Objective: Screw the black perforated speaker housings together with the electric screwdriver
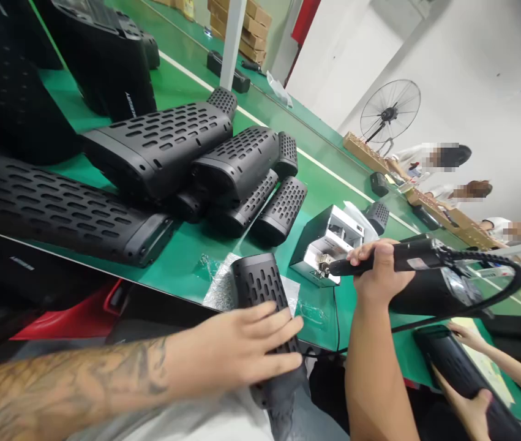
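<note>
My left hand (pixel 260 343) lies across a black slotted casing (pixel 258 278), its fingers bent over the surface and its thumb hidden. That casing leans from my lap over the table's front edge, its top end beside clear bubble wrap (pixel 221 288). In my right hand (pixel 379 263) is a black electric screwdriver (pixel 409 254), fingers closed around its body. The screwdriver's tip reaches the front of a small silver-and-black screw feeder (pixel 322 245); whether a screw sits on the tip is too small to tell.
Several similar casings (pixel 168 135) are piled on the green table (pixel 187 278) at left. A cable (pixel 508 288) loops from the screwdriver. At lower right, a co-worker's hands (pixel 466 398) hold another casing (pixel 453 361). Other people sit along the far table, near a fan (pixel 389 114).
</note>
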Tool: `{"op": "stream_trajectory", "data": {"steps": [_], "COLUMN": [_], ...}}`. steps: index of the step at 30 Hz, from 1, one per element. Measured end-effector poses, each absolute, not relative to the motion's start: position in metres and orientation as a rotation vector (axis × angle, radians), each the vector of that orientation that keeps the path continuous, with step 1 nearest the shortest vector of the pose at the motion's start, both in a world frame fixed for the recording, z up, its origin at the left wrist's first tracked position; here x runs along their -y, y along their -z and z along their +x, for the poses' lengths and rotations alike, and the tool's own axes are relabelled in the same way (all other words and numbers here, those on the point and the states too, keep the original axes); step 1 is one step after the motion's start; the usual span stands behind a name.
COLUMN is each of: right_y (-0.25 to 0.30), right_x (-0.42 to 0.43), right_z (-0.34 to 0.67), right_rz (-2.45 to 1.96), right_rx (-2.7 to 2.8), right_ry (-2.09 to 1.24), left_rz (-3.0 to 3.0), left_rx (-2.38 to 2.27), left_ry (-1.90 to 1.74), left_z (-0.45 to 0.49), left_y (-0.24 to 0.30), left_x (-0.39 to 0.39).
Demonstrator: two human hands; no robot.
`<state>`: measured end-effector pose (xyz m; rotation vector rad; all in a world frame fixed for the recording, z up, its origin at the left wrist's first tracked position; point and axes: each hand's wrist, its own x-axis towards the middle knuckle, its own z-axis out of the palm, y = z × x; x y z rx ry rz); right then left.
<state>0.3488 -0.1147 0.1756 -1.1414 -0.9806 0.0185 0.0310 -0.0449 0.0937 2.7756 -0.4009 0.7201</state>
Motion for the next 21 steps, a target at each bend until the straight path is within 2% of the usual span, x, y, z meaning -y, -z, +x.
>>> {"op": "stream_trajectory", "data": {"steps": [4, 12, 18, 21], "right_y": [-0.173, -0.18, -0.213, -0.223], "right_x": [0.12, 0.131, 0.171, 0.187], "right_z": [0.35, 0.345, 0.314, 0.29], "right_rz": [-1.121, -1.075, -0.964, -0.947], "right_rx": [0.991, 1.004, 1.1, 1.101], "right_ry": [-0.058, -0.083, -0.232, -0.351], "left_rz": [2.746, 3.048, 2.901, 2.844], "left_rx": [0.416, -0.413, -0.329, -0.317], "left_ry": [-0.368, -0.46, -0.408, -0.542], "left_z": [0.077, 0.09, 0.05, 0.04], "left_y": [-0.11, -0.103, -0.107, -0.106], "left_x": [0.016, 0.019, -0.027, -0.032]}}
